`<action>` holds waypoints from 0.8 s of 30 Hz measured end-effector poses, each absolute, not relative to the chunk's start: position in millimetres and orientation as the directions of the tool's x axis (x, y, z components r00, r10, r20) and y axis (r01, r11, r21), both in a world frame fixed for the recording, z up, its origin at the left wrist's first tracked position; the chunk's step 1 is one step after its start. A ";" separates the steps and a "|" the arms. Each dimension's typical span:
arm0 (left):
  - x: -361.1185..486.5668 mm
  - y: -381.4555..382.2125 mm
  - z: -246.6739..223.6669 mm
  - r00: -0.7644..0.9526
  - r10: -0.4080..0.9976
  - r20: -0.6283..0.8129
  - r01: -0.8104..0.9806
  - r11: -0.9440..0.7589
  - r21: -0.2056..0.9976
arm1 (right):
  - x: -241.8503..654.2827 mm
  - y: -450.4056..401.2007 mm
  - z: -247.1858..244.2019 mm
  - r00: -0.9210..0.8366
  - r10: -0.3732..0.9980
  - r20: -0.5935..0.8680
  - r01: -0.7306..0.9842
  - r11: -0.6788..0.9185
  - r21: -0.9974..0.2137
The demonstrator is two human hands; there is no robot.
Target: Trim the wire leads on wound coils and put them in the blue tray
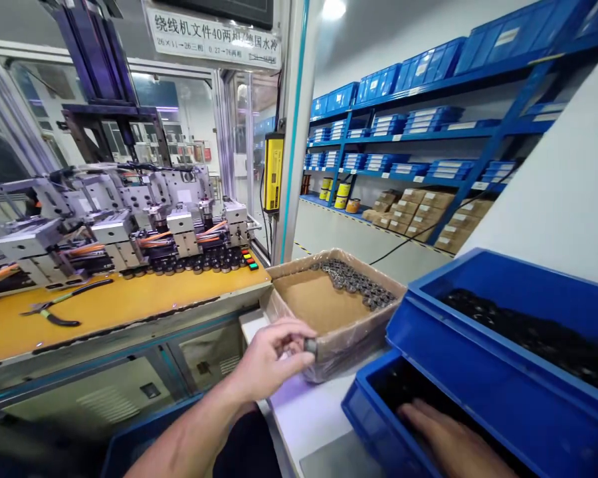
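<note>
My left hand [279, 355] pinches a small grey cylindrical metal part [310, 346] between thumb and fingers. It is in front of the near corner of a cardboard box [349, 345] wrapped in clear plastic. Similar small metal parts [353, 282] lie in a band along the far and right side of that box. My right hand [441, 431] reaches down into the lower blue bin [373, 405], which has dark contents. Its fingertips are lost in the shadow there, so I cannot tell what they touch.
Above the lower bin sits another blue bin [478, 352] full of small black parts [518, 328]. A winding machine [124, 212] stands at left on a yellow worktop [144, 305], with dark round parts [214, 260] lined up and pliers [54, 309] lying there. Blue shelving [403, 136] is behind.
</note>
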State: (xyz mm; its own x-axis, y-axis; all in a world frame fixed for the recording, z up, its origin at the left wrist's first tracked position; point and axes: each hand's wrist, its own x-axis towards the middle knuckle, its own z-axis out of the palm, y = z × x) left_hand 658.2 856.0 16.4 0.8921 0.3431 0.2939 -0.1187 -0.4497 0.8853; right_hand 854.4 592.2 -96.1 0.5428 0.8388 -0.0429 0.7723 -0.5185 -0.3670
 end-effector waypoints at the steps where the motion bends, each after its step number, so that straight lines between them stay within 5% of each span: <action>1: 637.9 852.8 16.7 0.878 0.375 0.297 -0.139 -0.394 0.908 | 849.6 598.1 -83.8 0.517 0.854 0.065 0.808 -0.461 -0.366; 5: 587.4 843.3 20.6 0.848 0.467 0.248 -0.227 -0.102 0.969 | 818.5 630.5 -23.5 0.355 0.737 0.575 0.924 -0.181 -0.338; 7: 577.3 837.7 24.1 0.858 0.453 0.242 -0.259 -0.024 0.965 | 794.5 647.2 4.5 0.259 0.675 0.691 0.944 -0.024 -0.330; 17: 568.6 803.6 17.8 0.926 0.367 0.092 -0.206 0.286 0.936 | 699.1 660.7 26.1 0.184 0.685 0.705 0.750 0.366 -0.551; 24: 570.2 797.0 13.7 0.915 0.394 0.084 -0.153 0.147 0.977 | 702.5 664.5 19.4 0.185 0.634 0.751 0.772 0.379 -0.510</action>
